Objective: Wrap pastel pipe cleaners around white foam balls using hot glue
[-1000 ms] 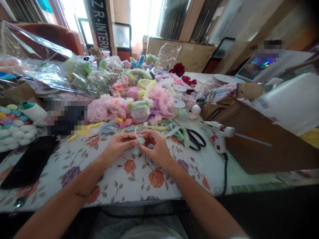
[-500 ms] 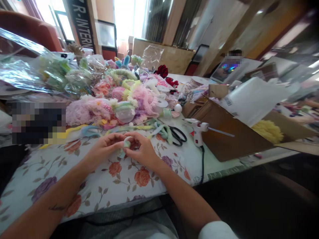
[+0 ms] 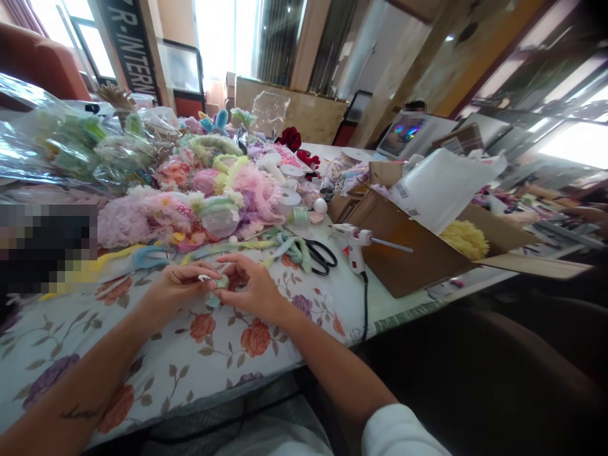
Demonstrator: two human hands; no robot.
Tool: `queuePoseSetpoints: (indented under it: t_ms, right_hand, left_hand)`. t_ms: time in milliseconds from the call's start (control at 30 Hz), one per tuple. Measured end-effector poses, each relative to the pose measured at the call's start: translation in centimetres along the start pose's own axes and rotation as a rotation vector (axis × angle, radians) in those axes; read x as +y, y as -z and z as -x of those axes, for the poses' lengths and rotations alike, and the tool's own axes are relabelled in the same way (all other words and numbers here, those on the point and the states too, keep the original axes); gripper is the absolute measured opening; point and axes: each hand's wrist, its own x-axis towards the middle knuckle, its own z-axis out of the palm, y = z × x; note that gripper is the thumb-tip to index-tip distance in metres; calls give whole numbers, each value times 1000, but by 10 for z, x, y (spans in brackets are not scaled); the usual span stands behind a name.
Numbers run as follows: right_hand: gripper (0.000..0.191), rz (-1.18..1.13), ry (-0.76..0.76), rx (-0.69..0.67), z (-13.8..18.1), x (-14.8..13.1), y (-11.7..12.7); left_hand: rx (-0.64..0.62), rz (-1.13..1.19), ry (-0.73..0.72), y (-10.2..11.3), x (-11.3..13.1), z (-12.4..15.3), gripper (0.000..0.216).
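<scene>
Above the flowered tablecloth [image 3: 178, 373], both hands are close together around a small pale green ribbon piece [image 3: 221, 283]. My right hand [image 3: 254, 288] holds it between thumb and curled fingers, and a short end hangs below. My left hand [image 3: 175, 291] is closed in a pinch, with a small white strip [image 3: 204, 277], perhaps beaded, sticking out at its fingertips. The fingers hide part of both pieces. Just beyond the hands lie pastel fuzzy strips [image 3: 294, 250] and black-handled scissors [image 3: 323, 258].
A white glue gun [image 3: 354, 247] with a glue stick in it stands to the right, its black cord [image 3: 365, 304] running over the table edge. Behind it is a cardboard box [image 3: 403, 253]. Pastel yarn and trims [image 3: 142, 218] are heaped at the back, near ribbon spools [image 3: 287, 199].
My left fingers have shifted on the piece, and the white strip now shows at their tips. The whole view has swung slightly right, so things appear further left.
</scene>
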Motion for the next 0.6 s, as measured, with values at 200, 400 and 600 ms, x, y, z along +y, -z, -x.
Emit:
queuePoseSetpoints:
  t_ms: [200,400,600]
  right_hand:
    - [35,83,-8,543,21,6,58]
    - [34,466,-49,1485,89,39,165]
    - [26,728,-559,934,84,44,216]
  left_hand:
    - [270,183,149,5,-5,-5,15]
    - [393,568,228,11,-6,-14,15]
    - [403,586,231,8,-2,-15,11]
